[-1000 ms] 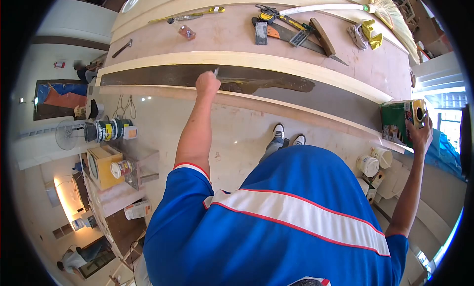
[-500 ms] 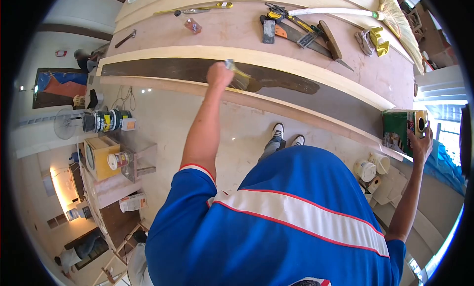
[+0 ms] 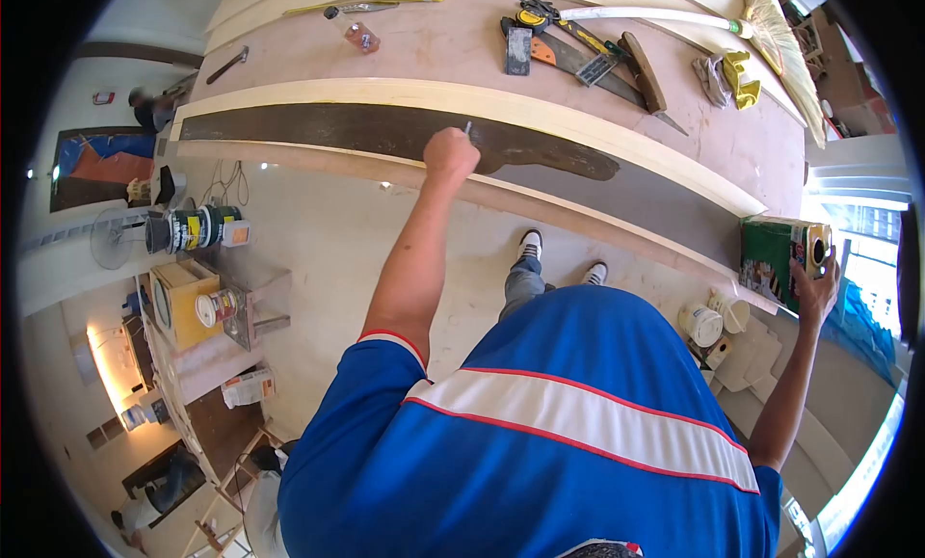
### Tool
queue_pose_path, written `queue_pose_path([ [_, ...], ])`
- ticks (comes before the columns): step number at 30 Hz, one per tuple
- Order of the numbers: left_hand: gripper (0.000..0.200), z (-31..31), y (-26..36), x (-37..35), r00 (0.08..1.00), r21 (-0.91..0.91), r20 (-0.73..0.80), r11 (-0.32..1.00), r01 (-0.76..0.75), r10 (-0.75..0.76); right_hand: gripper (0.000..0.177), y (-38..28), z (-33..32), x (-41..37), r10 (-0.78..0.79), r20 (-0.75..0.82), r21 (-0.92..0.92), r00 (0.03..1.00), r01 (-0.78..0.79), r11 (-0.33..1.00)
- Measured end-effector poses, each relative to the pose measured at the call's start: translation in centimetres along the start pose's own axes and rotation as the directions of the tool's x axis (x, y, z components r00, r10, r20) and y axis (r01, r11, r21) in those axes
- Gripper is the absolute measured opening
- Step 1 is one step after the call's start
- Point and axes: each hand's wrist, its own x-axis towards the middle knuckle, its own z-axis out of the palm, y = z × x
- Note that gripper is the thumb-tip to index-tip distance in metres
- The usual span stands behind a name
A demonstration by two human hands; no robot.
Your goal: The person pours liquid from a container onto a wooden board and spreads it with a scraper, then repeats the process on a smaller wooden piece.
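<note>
Here's the left hand (image 3: pixel 451 154), a tight fist around a slim grey-ended tool (image 3: pixel 468 127), only the tip poking out above the knuckles; the working end is hidden, so whether it touches the surface I can't tell. Right beneath that fist runs the long, dark grey-brown strip (image 3: pixel 674 199), framed by pale wooden edging (image 3: pixel 337 91), and there's a glossy brown wet patch (image 3: pixel 549 163) on it, spreading just to the right of the left hand!

Over to the far right, well apart from the left, the right hand (image 3: pixel 817 286) is clamped on the end of a green rectangular metal can (image 3: pixel 766 252) with a round opening, sitting at the strip's right end.

Beyond the left hand, on the pinkish-brown board (image 3: pixel 424 47), lies a small clear bottle with reddish contents (image 3: pixel 362 38), and farther left a dark-handled hammer (image 3: pixel 227 65). Beyond and between the hands, it's a wooden-handled saw (image 3: pixel 638 71) next to a grey rectangular block (image 3: pixel 518 52). Closer to the right hand's side, a crumpled yellow cloth (image 3: pixel 744 81); on the floor, inward of that hand, a white plastic bucket (image 3: pixel 699 324).
</note>
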Motion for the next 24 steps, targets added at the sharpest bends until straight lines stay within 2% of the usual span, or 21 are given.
queue_pose_path([
  [3, 0.019, 1.3, 3.3, -2.0, 0.999, -0.020, 0.042, 0.999, 0.033, -0.032, 0.097, 0.1, 0.4, 0.0, 0.014, -0.028, -0.118, 1.000, -0.017, 0.993],
  [6, 0.019, 1.9, 7.9, -4.3, 0.993, -0.080, 0.056, 0.991, 0.104, -0.100, 0.100, 0.2, 0.2, 0.0, 0.025, -0.001, -0.106, 1.000, -0.025, 0.994],
  [10, 0.019, 5.1, 13.4, -6.4, 0.974, -0.127, -0.012, 0.967, 0.221, -0.225, 0.101, -0.8, -0.6, -0.4, 0.031, 0.026, -0.105, 0.999, -0.028, 0.994],
  [13, 0.019, 6.9, 18.9, -9.4, 0.987, -0.123, -0.045, 0.981, 0.151, -0.157, 0.101, -0.4, -0.7, -0.6, -0.015, 0.005, -0.043, 1.000, 0.015, 0.999],
  [16, 0.020, 9.3, 24.3, -11.7, 0.991, -0.116, 0.029, 0.985, 0.131, -0.128, 0.101, -0.4, -1.3, -0.7, -0.029, 0.000, -0.027, 1.000, 0.029, 0.999],
  [19, 0.018, 12.5, 29.0, -14.2, 1.000, -0.082, 0.019, 0.997, 0.010, -0.008, 0.100, -0.6, -1.7, -0.6, -0.039, 0.012, -0.004, 0.999, 0.039, 0.999],
  [20, 0.016, 12.5, 30.7, -15.2, 0.995, -0.045, 0.092, 0.998, -0.040, 0.044, 0.100, -0.6, -1.8, -0.7, -0.028, 0.025, -0.008, 0.999, 0.029, 1.000],
  [23, 0.016, 15.1, 33.9, -16.7, 0.960, 0.022, 0.172, 0.974, -0.227, 0.220, 0.099, -0.1, -1.4, -0.6, -0.053, 0.001, 0.011, 0.999, 0.053, 0.999],
  [24, 0.016, 14.3, 34.4, -16.8, 0.953, -0.010, 0.208, 0.975, -0.222, 0.219, 0.099, -0.2, -1.5, -0.6, -0.050, 0.005, 0.012, 0.999, 0.050, 0.999],
])
